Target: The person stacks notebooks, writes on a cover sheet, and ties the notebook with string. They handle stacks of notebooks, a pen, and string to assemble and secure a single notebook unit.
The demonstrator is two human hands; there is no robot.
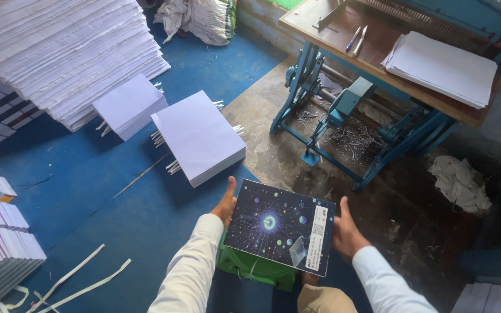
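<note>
Dark starry-covered notebook [279, 230] between left hand [226, 204] and right hand [346, 233].

A white rectangular label [318, 237] runs along the right edge of the dark starry cover [273, 226] you hold.

Both arms are stretched forward from the near edge, sleeves in white down to the wrists. The left hand [225, 203] is clamped on the left edge of what's being carried, thumb pointed up and far. The right hand [346, 232] is pressed flat against the right edge, thumb raised, fingers tucked underneath out of sight.
</note>
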